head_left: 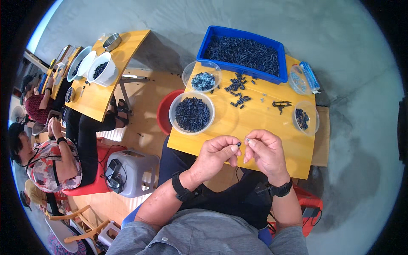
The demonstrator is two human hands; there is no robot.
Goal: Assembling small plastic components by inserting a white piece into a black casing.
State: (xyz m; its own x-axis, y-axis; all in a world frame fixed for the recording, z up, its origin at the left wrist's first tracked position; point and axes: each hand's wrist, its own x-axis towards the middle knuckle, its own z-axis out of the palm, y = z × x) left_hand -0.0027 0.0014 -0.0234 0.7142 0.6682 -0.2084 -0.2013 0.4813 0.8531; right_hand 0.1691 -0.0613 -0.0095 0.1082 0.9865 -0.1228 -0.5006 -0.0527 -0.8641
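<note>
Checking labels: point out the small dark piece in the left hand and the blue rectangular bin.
Small dark piece [239, 144]: head view, the part showing past the fingers.
Blue rectangular bin [243, 69]: head view, near wall.

Small dark piece [239, 144], partly hidden, pinched in the left grip [217, 155]

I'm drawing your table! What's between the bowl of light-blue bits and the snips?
Small dark pieces, then a few tiny pale bits, in the head view.

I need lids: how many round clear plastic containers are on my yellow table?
4: a far-left container with pale-blue pieces; a near-left container with small black pieces; a far-right container and a near-right container. The blue plastic tray could hide more.
</note>
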